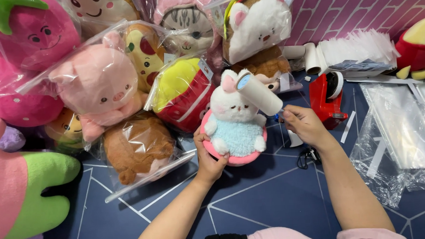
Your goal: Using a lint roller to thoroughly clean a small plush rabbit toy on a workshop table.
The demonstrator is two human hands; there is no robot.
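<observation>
The left hand (pixel 208 155) is closed around the lower edge of a white plush bunny (pixel 235 121) that sits on a round pink cushion base, holding it upright above the dark blue floor (pixel 254 199), in front of a heap of bagged soft toys. The right hand (pixel 304 125) grips the handle of a lint roller (pixel 259 92), whose white drum rests tilted against the bunny's head by its ear. The hold on the bunny looks shallow, only fingers at the rim of the base, so a firm push from the roller could tip the toy out of the hand or twist it away. The sticky drum could also catch on the ear and tug at the fur rather than roll cleanly. A red tape dispenser (pixel 327 97) stands just beside the right wrist, and loose clear plastic bags (pixel 399 130) lie near that forearm; a wide elbow swing could knock the dispenser or drag a bag onto the sticky sheet.
</observation>
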